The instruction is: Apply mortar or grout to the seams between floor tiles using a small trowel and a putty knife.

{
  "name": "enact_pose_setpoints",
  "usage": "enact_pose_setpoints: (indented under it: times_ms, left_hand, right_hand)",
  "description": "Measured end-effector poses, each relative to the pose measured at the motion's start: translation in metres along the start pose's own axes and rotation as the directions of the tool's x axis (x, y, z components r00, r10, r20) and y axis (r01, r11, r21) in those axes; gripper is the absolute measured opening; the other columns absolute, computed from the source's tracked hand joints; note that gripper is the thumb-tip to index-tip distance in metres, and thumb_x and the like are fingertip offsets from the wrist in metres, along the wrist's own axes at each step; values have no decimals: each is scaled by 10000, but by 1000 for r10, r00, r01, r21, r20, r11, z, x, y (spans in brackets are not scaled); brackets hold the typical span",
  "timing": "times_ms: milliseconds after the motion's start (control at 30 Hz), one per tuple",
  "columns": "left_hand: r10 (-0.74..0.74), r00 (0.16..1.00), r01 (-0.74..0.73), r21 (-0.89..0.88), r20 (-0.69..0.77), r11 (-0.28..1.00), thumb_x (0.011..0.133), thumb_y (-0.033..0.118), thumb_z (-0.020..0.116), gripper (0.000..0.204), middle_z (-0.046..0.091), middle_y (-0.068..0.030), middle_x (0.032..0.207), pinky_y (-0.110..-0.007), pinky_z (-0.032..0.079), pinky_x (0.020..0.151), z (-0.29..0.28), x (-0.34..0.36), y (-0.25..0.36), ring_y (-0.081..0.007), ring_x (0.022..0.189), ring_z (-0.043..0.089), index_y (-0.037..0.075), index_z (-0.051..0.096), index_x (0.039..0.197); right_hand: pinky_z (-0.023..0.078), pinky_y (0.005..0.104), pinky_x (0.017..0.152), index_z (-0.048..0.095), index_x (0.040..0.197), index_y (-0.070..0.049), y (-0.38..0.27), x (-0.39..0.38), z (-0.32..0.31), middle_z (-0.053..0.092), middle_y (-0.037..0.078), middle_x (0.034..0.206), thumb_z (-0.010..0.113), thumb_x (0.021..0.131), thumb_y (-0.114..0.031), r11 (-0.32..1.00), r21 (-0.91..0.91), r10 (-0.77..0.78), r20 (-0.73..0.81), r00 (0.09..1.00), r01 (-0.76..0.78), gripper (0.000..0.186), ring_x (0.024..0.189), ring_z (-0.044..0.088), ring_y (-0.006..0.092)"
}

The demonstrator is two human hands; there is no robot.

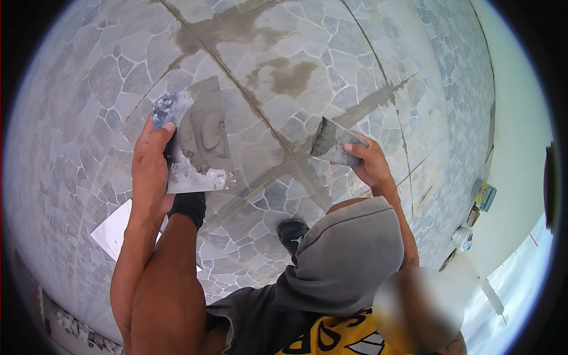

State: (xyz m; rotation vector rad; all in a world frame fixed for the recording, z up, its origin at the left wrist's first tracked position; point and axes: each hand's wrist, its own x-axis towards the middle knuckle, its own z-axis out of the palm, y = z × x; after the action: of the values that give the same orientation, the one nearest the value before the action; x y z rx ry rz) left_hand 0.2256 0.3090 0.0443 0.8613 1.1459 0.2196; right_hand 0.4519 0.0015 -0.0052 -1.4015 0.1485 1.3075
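Observation:
My left hand (152, 148) grips the left edge of a flat, roughly rectangular plate (198, 182), thumb on top. A thick heap of wet grey mortar (204, 130) lies on the plate, and paler smears cover its corners. To the right, my right hand (371, 161) is closed round a small flat grey spreader (338, 148), thumb on its upper face. Mortar coats the spreader's left end. The two tools are apart, both held over the tiled floor (254, 204). Most of the fingers lie hidden behind the tools.
Dark wet smears (290, 77) follow the crossing tile joints. My black shoes (291, 234) stand on the tiles. A white sheet (112, 231) lies behind my left forearm. Several items, including a yellow-and-green package (487, 197), sit along the pale wall (518, 154) at right.

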Motion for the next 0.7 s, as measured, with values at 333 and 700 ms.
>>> enact_pose_setpoints:
  times_ms: [333,700]
  left_hand:
    - [-28,998,28,-7,61,1000,939,158,462,404,612,-57,1143,-272,503,849,1,1,-6,-131,992,597,18,508,1315]
    - [-150,982,160,-80,116,984,939,148,496,455,611,-58,1119,-276,521,826,0,11,-24,-127,968,603,4,435,1367]
  right_hand:
    - [556,413,825,473,1261,145,7,-12,6,625,185,1123,586,888,-63,995,94,28,-6,1000,-27,441,980,643,261]
    - [506,337,882,507,1268,112,-24,-17,57,624,146,1142,660,866,-88,1000,2,-9,49,999,8,474,999,621,197]
